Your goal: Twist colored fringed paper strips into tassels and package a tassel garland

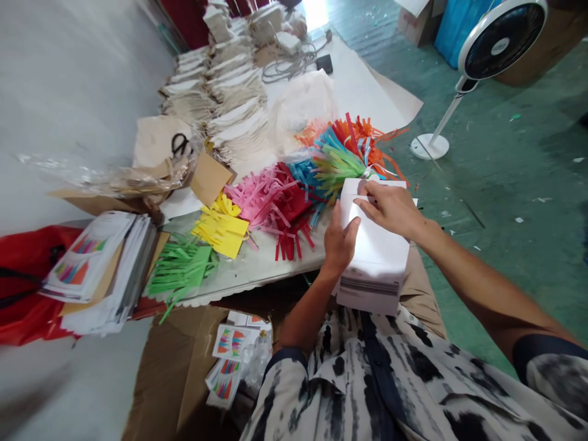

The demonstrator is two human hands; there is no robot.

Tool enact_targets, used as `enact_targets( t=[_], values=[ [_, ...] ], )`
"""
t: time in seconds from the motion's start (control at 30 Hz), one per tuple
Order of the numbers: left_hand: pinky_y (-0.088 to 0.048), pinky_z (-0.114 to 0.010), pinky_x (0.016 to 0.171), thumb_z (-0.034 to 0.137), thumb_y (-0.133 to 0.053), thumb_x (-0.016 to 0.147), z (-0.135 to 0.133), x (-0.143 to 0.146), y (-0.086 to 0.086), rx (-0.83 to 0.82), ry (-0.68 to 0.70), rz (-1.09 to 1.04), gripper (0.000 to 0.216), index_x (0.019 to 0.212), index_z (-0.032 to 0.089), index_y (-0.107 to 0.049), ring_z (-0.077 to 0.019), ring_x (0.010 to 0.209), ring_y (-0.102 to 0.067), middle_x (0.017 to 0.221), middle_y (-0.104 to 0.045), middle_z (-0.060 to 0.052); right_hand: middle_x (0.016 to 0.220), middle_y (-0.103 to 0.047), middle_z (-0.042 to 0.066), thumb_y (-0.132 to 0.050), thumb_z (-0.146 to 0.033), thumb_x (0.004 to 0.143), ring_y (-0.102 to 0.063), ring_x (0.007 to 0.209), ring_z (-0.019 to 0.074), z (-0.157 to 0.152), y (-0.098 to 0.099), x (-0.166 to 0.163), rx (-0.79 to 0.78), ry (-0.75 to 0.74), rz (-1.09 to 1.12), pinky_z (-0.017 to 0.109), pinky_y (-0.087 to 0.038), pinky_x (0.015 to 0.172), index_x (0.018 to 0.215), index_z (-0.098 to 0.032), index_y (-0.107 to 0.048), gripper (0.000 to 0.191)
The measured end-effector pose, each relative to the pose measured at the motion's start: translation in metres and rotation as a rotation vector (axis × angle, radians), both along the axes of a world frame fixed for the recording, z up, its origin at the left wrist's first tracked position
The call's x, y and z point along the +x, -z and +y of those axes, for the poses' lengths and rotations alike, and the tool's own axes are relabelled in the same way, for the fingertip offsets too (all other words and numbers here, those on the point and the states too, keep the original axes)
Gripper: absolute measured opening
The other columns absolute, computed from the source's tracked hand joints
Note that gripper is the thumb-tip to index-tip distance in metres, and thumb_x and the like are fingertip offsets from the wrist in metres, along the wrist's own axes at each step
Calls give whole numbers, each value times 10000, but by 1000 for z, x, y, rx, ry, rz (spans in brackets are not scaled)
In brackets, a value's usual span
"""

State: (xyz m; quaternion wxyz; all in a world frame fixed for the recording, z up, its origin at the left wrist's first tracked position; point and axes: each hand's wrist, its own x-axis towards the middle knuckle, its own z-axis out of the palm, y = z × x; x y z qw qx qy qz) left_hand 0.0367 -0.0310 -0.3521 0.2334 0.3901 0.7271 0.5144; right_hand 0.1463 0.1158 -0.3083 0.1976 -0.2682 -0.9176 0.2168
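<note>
White rectangular paper stack (376, 252): left hand (340, 242) half-open against edge; right hand (390, 208) half-curled on top, pinch indeterminate. Stack gathered; handling appears unfinished.

Rainbow brights against white and green

The stack (379, 248) is white, banded grey along its near side. Of the fringes, one is green (181, 266), one yellow (224, 228), one pink (255, 193), one red (294, 211); orange (367, 130) lies beyond, and a bundle (337, 162) mixes lime, yellow and blue. The shirt (340, 386) is whitish with black blotches and streaks, trimmed navy. White cards (80, 260) bear multicoloured printed fans. The bag (32, 257) is red with black straps, the scissors (180, 145) black, the carton (169, 367) brown. The floor (487, 190) is green; the fan (500, 46), white and black.
</note>
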Motion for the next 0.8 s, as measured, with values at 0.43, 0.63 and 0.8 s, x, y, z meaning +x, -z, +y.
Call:
enact_targets(
  t=[0.43,0.63,0.8],
  values=[
    [-501,-507,1284,406,-660,1060,-6,5,11,44,26,23,668,1682,223,-500,-346,1533,-627,1666,-638,-154,663,-622,-13,-736,-640,941,-518,580,148,31,-7,1,-477,-301,-41,296,-339,539,778,-239,-700,434],
    [-567,-435,1167,373,-672,1044,-3,1,11,51,161,-146,495,1522,242,-685,-310,1311,-743,1407,-806,-88,621,-566,-12,-715,-739,939,-477,581,140,41,-2,-3,-491,-456,-80,294,-336,538,657,-237,-634,582],
    [-624,-351,959,551,-728,1009,3,0,18,74,147,-580,460,1282,186,-790,-256,1036,-778,1077,-845,-59,771,-691,39,-748,-593,928,-611,734,215,29,-6,-12,-155,-220,-143,349,-442,689,803,-239,-681,381]
  ],
)
